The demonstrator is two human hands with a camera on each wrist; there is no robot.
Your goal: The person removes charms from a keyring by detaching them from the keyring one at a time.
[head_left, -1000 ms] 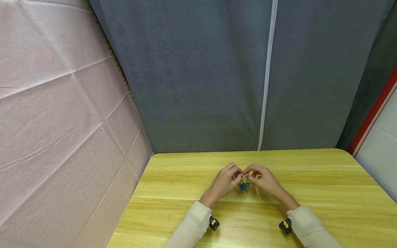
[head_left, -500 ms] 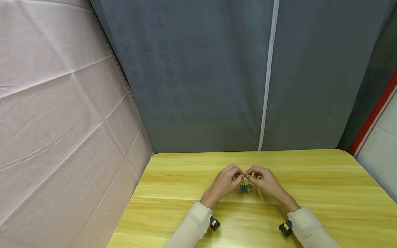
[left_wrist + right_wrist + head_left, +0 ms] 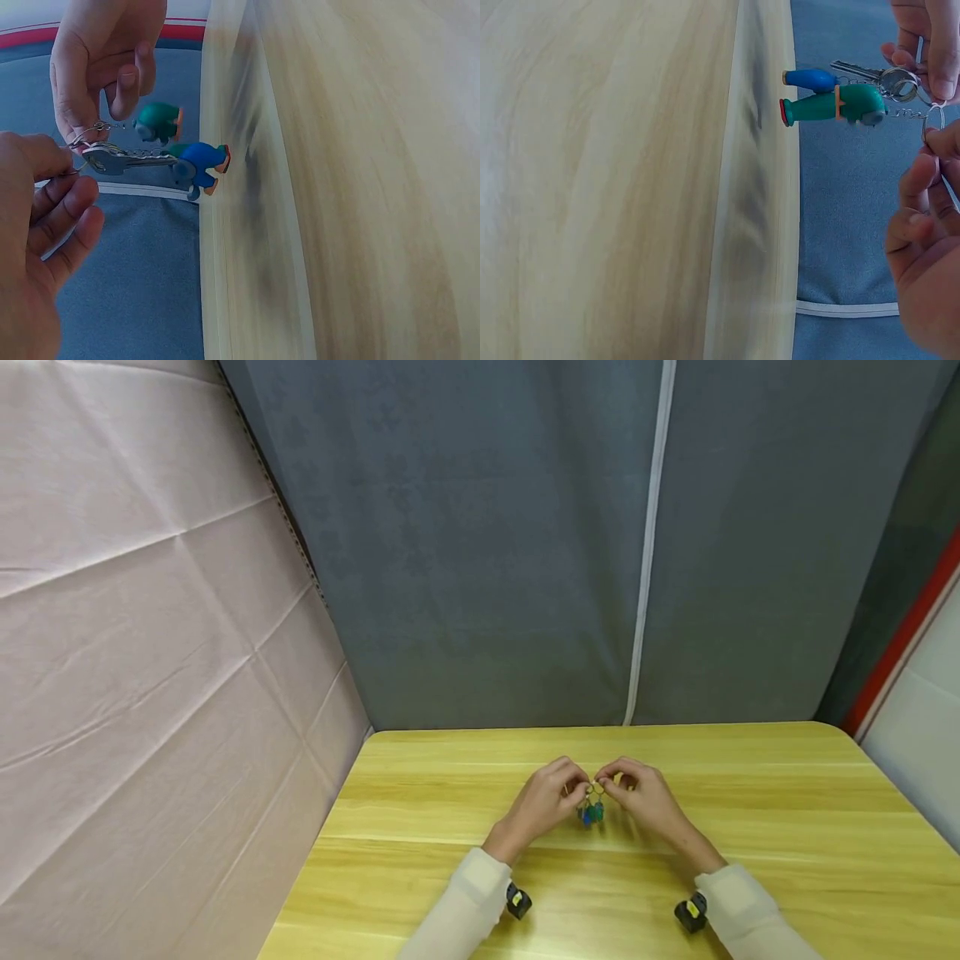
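Note:
Above the table, my left hand pinches a metal key ring. A silver key and a small blue figure charm hang on that side. My right hand pinches another metal ring between thumb and forefinger, and a small green figure charm dangles from it by a short chain. Both hands' fingertips are close together, and the rings meet between them. Whether the rings are linked I cannot tell. In the head view the charms hang side by side below the fingers.
The yellow wood-grain table extends around both hands. A grey curtain with a white strip stands behind its far edge. Pale cloth covers the left side. Each wrist carries a small black camera.
My right hand has shifted slightly to the right, so a little more gap shows between the fingertips. The charms, bunched together before, now hang more distinctly. The left hand has barely moved.

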